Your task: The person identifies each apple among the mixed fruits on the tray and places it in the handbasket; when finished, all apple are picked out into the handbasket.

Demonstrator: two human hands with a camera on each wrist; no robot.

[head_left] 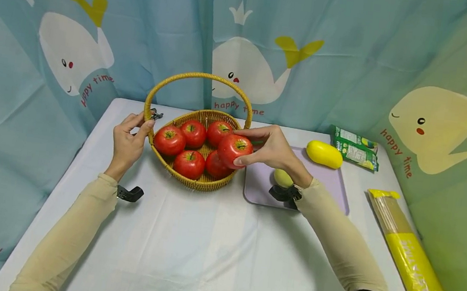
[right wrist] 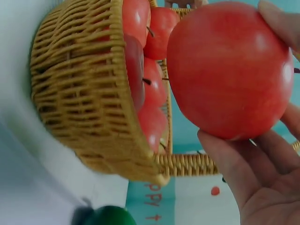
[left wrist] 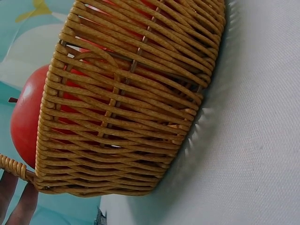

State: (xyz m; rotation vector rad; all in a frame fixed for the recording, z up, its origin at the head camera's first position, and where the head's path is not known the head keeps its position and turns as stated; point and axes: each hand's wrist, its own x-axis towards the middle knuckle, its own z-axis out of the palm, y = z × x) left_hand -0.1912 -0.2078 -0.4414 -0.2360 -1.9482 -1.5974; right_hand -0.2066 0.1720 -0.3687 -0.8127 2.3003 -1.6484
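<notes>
A wicker basket (head_left: 200,185) with a tall hoop handle holds several red apples (head_left: 170,140) at the back of the table. My left hand (head_left: 127,140) grips the foot of the handle on the left; only two of its fingers (left wrist: 23,206) show in the left wrist view. My right hand (head_left: 274,150) holds one more red apple (right wrist: 229,70) between thumb and fingers, above the basket's right rim. In the right wrist view that apple is clear of the basket wall (right wrist: 79,70), with other apples lying inside beyond it.
Right of the basket lies a lilac tray (head_left: 261,187), with a pale green round fruit (head_left: 283,178) partly behind my right wrist and a yellow oblong fruit (head_left: 324,154) at its back edge. Green packets (head_left: 356,150) and a yellow noodle pack (head_left: 408,247) lie farther right. A curtain backs the table.
</notes>
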